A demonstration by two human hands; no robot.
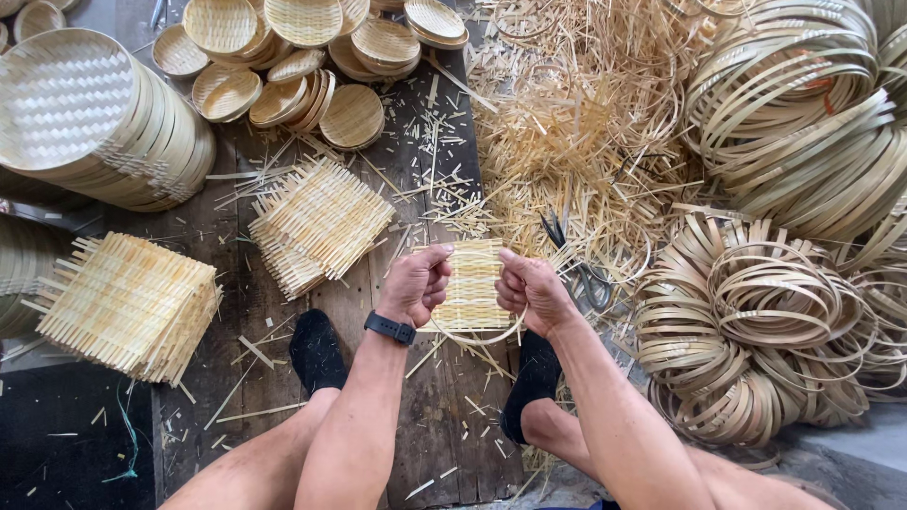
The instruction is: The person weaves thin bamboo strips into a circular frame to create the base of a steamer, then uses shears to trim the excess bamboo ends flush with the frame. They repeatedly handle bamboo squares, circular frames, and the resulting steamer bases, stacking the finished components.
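Observed from beside the seated worker: both hands are raised over the dark plank floor (416, 444), holding one small woven bamboo mat (472, 283) between them. The mat sits at the centre of the view, upright and facing the worker, with a thin bamboo hoop (477, 338) curving under its lower edge.

The left hand (416, 285) grips the mat's left edge; thumb and forefinger pinch the top corner, the remaining fingers curled in against the palm. A black wristband (390, 328) sits on that wrist. The right hand (531, 291) holds the right edge in the same way, thumb up at the top corner, fingers folded and pressed together behind the weave.

Surroundings, taken from the mat as the clock's centre:
- At 10 o'clock, near, a stack of square woven mats (316, 227) lying askew.
- At 9 o'clock, well apart, a second, thicker stack of mats (128, 302).
- At 10 to 11 o'clock, far, a tall pile of large round trays (94, 118).
- At 11 to 12 o'clock, a scatter of small round woven trays (293, 57).
- At 1 o'clock, a loose heap of bamboo splints (576, 123).
- At 3 o'clock, just beside the right hand, scissors (576, 260) lying on the splints.
- At 2 to 4 o'clock, coils of bamboo rings (765, 312).

Two feet in black socks (316, 351) rest on the planks below the hands.
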